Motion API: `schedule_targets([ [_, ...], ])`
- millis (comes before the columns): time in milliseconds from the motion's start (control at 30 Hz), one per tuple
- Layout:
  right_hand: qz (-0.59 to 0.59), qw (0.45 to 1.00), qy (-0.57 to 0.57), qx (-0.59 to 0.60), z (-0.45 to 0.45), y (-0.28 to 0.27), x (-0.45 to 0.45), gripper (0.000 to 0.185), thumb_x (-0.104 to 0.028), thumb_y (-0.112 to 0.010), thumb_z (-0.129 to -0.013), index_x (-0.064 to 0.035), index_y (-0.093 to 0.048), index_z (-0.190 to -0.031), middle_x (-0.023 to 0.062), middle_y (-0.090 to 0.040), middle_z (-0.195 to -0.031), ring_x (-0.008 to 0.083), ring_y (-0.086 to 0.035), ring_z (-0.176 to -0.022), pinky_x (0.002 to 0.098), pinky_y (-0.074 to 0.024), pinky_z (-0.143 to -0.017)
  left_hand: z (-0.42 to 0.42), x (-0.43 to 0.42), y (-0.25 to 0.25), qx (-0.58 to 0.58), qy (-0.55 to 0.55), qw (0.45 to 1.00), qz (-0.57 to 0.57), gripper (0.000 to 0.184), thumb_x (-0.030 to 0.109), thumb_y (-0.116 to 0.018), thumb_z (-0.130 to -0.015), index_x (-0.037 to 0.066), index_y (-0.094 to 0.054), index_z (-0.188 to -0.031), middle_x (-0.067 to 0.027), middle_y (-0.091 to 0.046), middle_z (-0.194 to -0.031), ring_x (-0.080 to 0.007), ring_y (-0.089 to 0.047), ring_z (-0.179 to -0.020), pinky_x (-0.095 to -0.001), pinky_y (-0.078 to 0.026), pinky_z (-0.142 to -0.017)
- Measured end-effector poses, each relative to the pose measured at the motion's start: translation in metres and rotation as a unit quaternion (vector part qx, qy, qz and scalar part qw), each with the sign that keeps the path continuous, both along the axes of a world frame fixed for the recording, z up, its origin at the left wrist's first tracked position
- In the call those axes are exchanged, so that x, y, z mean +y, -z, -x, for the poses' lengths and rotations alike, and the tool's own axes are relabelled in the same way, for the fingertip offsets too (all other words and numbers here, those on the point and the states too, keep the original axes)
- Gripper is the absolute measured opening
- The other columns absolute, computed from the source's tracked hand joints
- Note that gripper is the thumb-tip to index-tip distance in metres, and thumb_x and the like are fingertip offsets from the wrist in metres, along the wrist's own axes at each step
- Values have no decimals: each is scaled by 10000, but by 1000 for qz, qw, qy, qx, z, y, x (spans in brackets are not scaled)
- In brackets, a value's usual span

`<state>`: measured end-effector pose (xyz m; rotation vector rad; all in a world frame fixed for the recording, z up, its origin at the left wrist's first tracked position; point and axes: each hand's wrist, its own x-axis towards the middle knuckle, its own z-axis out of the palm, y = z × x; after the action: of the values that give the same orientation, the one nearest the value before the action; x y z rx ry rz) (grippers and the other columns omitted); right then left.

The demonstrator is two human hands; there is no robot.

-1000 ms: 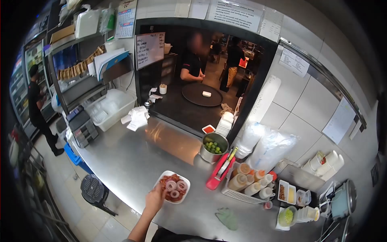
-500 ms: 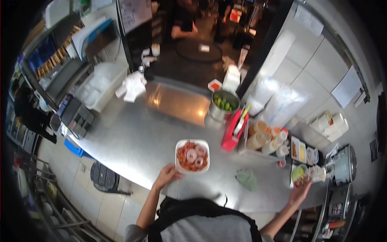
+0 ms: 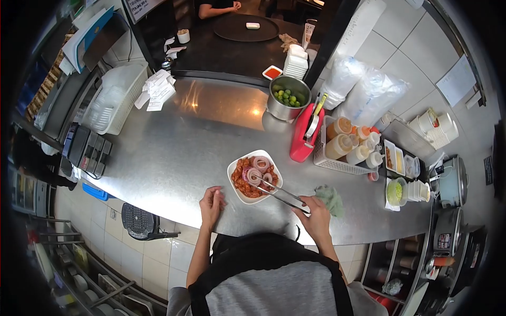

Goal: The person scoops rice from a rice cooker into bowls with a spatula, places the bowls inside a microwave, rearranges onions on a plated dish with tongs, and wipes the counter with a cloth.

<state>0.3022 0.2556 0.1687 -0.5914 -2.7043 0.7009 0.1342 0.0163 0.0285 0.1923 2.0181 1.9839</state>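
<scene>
My right hand (image 3: 318, 215) grips metal tongs (image 3: 285, 193), with the thumb and fingers on either side. Their tips reach into a white squarish bowl (image 3: 236, 194) and touch the sliced onion rings (image 3: 260, 163) there. Under the rings lies reddish, sauced chopped food (image 3: 241, 174); I cannot tell its kind. Beside the bowl, at the counter's front edge, my left hand (image 3: 212, 206) rests with loosely bent fingers and nothing in it. A crumpled greenish cloth (image 3: 329, 199) lies just right of my right hand.
Squeeze bottles (image 3: 341, 146) fill a white basket (image 3: 337, 166) at right, by a red tape dispenser (image 3: 302, 138) and a pot of green limes (image 3: 285, 112). Farther right sits a tub of chopped greens (image 3: 395, 191). Paper slips (image 3: 157, 90) lie back left; a person's arm (image 3: 217, 10) shows beyond.
My right hand has come from the tub of greens at far right to the bowl, now holding tongs. My left hand has come off the bowl's rim. The bowl is turned slightly.
</scene>
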Motion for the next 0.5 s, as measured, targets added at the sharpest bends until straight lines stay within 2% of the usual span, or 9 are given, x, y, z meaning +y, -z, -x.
schedule_targets([
  [133, -19, 999, 24, -36, 7, 5, -9, 321, -211, -735, -673, -64, -626, -936, 69, -603, -794, 261, -576, -768, 365, -454, -671, 1, 1, 1, 6, 2, 1000, -7, 224, 185, -457, -940, 4, -546, -1036, -32, -556, -701, -75, -534, -557, -197, -392, -454],
  [300, -28, 999, 18, 17, 6, -3, -7, 281, -167, -730, -672, -64, -639, -917, 68, -594, -780, 249, -565, -743, 353, -451, -651, 0, 1, -3, 5, -6, 1000, -14, 224, 180, -452, -941, 2, -548, -1035, -35, -556, -703, -75, -533, -558, -192, -384, -456],
  [400, -32, 999, 24, 1, 1, -5, 0, 293, -177, -710, -677, -76, -632, -942, 64, -598, -829, 268, -550, -744, 359, -441, -671, 0, 2, -3, 1, -7, 1000, -19, 221, 177, -450, -941, 2, -549, -1033, -33, -555, -704, -73, -530, -556, -190, -381, -458],
  [500, -73, 997, 12, 7, -3, -10, 1, 310, -180, -720, -654, -93, -633, -939, 43, -585, -821, 249, -539, -748, 361, -435, -661, 0, 2, -2, 7, -4, 1000, -18, 219, 181, -448, -943, 9, -549, -1033, -29, -557, -708, -68, -526, -550, -183, -376, -451],
])
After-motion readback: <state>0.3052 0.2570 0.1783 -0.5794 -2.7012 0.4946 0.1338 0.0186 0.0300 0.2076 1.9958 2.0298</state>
